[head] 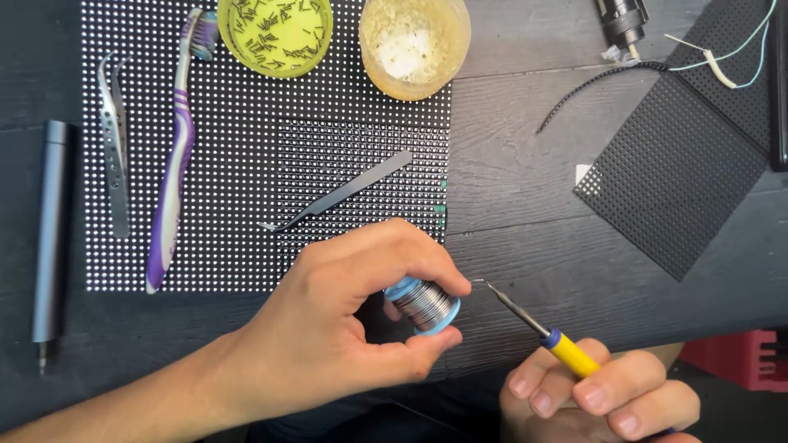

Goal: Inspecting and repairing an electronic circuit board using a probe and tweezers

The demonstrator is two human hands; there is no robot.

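Looking down from the head camera, we hold a small blue spool of solder (pixel 423 304) in our left hand (pixel 328 328), fingers curled around it with the thumb below and the index finger over the top, near the front edge of the dark wooden table (pixel 525 205). Our right hand (pixel 595 394) grips a soldering iron (pixel 538 328) by its yellow handle, fingers closed tight; its thin tip points left and sits just beside the spool, at a short wire end sticking out from it. Beyond our left hand lies a lit panel of white dots (pixel 246 164) with black tweezers (pixel 345 190) lying across it. On the panel's left part rest a purple toothbrush (pixel 174 164) and silver tweezers (pixel 113 139). A grey pen-shaped tool (pixel 49 230) lies left of the panel. At the far edge stand a yellow-green dish of small parts (pixel 275 33) and a yellowish cup (pixel 414 45). To the right lies a black perforated sheet (pixel 673 176).
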